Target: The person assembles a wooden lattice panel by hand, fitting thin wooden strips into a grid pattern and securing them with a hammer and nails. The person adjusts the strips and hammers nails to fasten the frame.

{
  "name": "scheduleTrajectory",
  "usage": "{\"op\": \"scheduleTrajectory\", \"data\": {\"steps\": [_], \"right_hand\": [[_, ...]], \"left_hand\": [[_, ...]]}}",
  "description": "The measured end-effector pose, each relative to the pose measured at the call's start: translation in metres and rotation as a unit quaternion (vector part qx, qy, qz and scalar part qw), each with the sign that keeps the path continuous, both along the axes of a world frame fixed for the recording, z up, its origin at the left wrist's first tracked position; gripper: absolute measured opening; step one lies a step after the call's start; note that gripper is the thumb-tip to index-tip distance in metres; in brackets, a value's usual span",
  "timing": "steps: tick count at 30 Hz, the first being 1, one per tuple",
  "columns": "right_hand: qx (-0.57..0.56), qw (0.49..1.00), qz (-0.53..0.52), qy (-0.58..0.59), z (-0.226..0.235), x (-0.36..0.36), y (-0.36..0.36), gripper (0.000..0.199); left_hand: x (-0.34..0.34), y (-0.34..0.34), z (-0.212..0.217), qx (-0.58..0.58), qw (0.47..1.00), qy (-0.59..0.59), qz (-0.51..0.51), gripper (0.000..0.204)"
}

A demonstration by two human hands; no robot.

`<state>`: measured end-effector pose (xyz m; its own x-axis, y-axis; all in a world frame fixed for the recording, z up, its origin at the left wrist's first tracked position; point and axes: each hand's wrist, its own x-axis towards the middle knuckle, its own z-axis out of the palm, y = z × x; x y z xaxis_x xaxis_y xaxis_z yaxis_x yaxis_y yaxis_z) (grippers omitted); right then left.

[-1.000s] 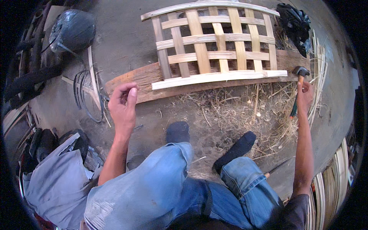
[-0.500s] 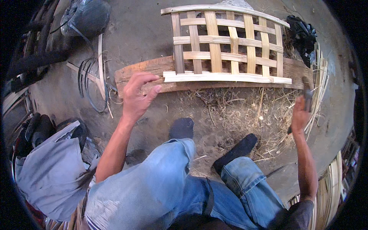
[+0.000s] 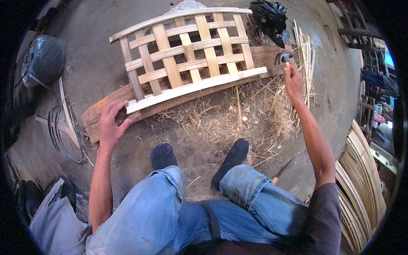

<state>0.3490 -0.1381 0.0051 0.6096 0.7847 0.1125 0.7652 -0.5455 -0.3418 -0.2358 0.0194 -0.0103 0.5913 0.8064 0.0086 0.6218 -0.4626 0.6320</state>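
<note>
A woven bamboo panel point(image 3: 169, 53), made of crossing flat strips between two rails, rests with its near rail on a long wooden board point(image 3: 100, 106). My left hand point(image 3: 111, 126) is at the left end of that rail, fingers and thumb curled round its end on either side. In my right hand point(image 3: 293, 85) is a hammer with a dark metal head point(image 3: 284, 57) and an orange part on its handle. The hammer is held up by the board's right end, apart from the panel. My fingers are closed on its handle.
Bamboo shavings point(image 3: 204, 111) litter the floor before the board. Thin strips point(image 3: 302, 55) and a black plastic bag point(image 3: 270, 19) lie at the right. Bent bamboo strips point(image 3: 361, 178) are stacked at lower right. A wrapped roll point(image 3: 42, 59) and coiled strap point(image 3: 63, 131) lie left.
My left hand has come to the panel's near rail end and closed round it. My right hand has raised the hammer, its head now plainly visible. The whole view has swung to the right.
</note>
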Motion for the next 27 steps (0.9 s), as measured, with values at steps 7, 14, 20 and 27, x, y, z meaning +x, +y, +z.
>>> {"op": "scheduleTrajectory", "data": {"steps": [7,14,20,27], "right_hand": [[0.004,0.999,-0.014,-0.036,-0.029,0.019,-0.003,0.034],[0.05,0.963,0.06,-0.256,-0.016,-0.01,0.0,0.031],[0.008,0.981,0.121,0.148,-0.019,-0.047,0.012,0.041],[-0.06,0.961,0.108,0.248,-0.008,-0.047,0.023,0.049]], "left_hand": [[0.004,-0.002,-0.004,-0.025,0.999,-0.017,0.038,0.046],[0.001,-0.001,-0.007,0.009,1.0,-0.01,0.024,0.035],[0.004,-0.002,-0.005,0.011,1.0,-0.004,0.027,0.033],[0.005,-0.003,-0.004,0.008,0.999,-0.015,0.028,0.032]]}}
